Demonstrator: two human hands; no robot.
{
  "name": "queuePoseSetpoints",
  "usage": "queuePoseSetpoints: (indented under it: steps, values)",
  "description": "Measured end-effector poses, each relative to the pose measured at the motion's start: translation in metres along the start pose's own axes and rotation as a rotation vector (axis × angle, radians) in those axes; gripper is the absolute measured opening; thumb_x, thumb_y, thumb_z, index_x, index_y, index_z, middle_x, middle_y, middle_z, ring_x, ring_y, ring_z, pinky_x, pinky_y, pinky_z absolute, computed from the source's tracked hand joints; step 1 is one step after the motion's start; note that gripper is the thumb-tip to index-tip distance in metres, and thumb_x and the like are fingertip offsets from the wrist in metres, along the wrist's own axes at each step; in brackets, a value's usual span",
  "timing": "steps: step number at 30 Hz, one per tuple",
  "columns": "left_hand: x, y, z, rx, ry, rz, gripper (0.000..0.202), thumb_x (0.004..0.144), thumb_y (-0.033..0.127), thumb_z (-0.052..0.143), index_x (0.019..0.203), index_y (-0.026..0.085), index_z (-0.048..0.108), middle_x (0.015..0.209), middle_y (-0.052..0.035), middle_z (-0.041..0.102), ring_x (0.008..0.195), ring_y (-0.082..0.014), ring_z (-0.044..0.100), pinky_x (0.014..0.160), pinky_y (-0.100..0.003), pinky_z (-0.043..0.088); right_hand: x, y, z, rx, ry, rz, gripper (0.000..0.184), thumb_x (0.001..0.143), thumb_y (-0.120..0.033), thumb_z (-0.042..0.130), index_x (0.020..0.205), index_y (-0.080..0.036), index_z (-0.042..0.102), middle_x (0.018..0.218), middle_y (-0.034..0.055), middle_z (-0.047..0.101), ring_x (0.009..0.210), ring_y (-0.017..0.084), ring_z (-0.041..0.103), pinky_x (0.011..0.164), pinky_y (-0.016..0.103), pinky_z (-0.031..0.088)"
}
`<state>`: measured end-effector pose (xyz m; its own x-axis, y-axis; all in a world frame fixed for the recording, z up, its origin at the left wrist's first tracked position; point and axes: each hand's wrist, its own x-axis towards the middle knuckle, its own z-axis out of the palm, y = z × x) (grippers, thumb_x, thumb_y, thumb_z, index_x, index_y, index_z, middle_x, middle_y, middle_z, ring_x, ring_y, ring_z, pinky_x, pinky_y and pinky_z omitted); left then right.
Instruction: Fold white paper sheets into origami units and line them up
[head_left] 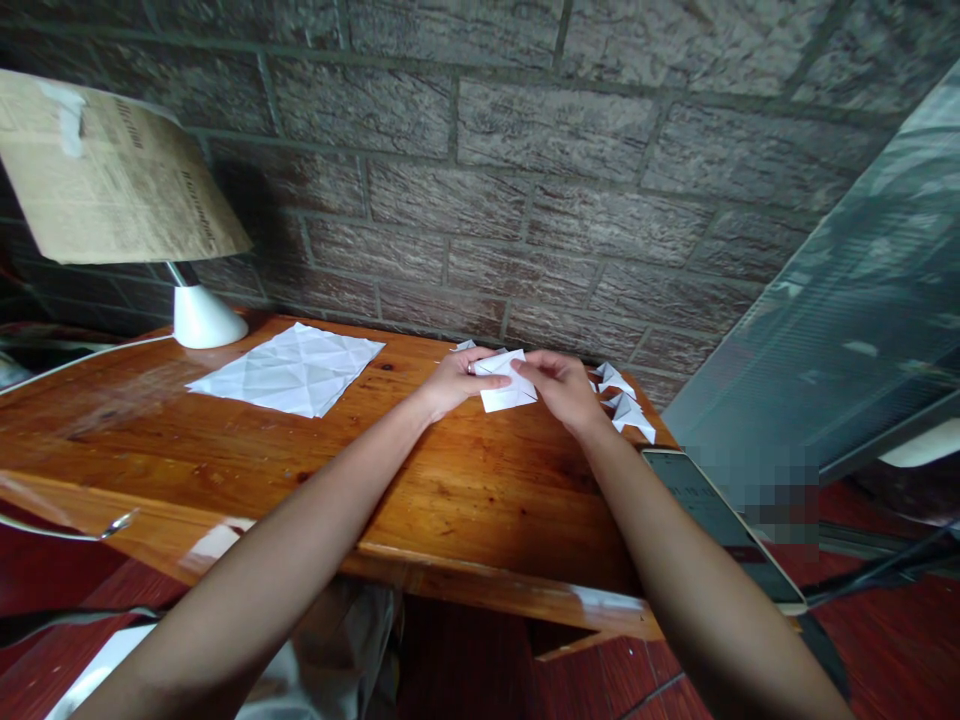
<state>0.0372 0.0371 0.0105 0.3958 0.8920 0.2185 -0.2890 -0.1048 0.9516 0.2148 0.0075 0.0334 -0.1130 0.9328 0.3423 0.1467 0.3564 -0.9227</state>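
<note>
Light grey cloth is showing below the near edge of the varnished, orange-brown wooden desk. Two bare forearms are reaching across that near edge. A flat rectangular device with a dark screen and a pale frame is lying at the right end of the desk, beside the right forearm.

A small white folded-paper square is being held over the far part of the desk, right of its centre. Whether the paper is touching the desk cannot be told. The left hand is clamping the square's left side: the thumb is lying across the upper face, the other fingers are supporting from behind. The right hand is pinching the upper right edge, its thumb pressing on the face and its fingers curling behind.

Two white pointed folded-paper pieces are resting at the far right corner of the desk, just beyond the right hand. A large white paper sheet with a network of creases is lying flat on the desk's left half.

A lamp with a white conical base and a newsprint-patterned shade is standing at the desk's far left. A grey stone-block wall is rising behind the desk.
</note>
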Motion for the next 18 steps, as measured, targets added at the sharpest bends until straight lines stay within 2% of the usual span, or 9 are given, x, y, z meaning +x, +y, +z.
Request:
queuePoseSetpoints:
  steps: [3, 8, 18]
  values:
    - [-0.0005, 0.0005, -0.0001, -0.051, -0.019, -0.041, 0.05, 0.052, 0.025, 0.09, 0.096, 0.012, 0.069, 0.083, -0.0021, 0.07, 0.073, -0.0128, 0.063, 0.073, -0.027, 0.047, -0.0002, -0.001, -0.0012, 0.048, -0.008, 0.026, 0.031, 0.07, -0.046, 0.077, 0.082, -0.017, 0.073, 0.076, 0.0011, 0.069, 0.063, 0.012, 0.054, 0.061, 0.027, 0.041]
    - [-0.0014, 0.0007, 0.0003, -0.05, -0.029, -0.03, 0.045, 0.055, 0.027, 0.089, 0.093, 0.012, 0.07, 0.082, -0.0023, 0.07, 0.07, -0.0123, 0.063, 0.071, -0.026, 0.047, -0.0005, -0.0012, -0.0013, 0.084, -0.009, 0.043, 0.03, 0.071, -0.044, 0.077, 0.084, -0.017, 0.074, 0.076, 0.0006, 0.07, 0.063, 0.012, 0.055, 0.061, 0.026, 0.041]
    - [-0.0014, 0.0039, -0.0019, -0.042, -0.036, -0.035, 0.047, 0.054, 0.026, 0.089, 0.094, 0.012, 0.071, 0.081, -0.0023, 0.071, 0.071, -0.0128, 0.063, 0.074, -0.028, 0.049, 0.0012, 0.0017, -0.0013, 0.053, -0.033, 0.002, 0.035, 0.071, -0.049, 0.076, 0.089, -0.018, 0.074, 0.082, 0.0025, 0.073, 0.067, 0.014, 0.059, 0.064, 0.028, 0.046]
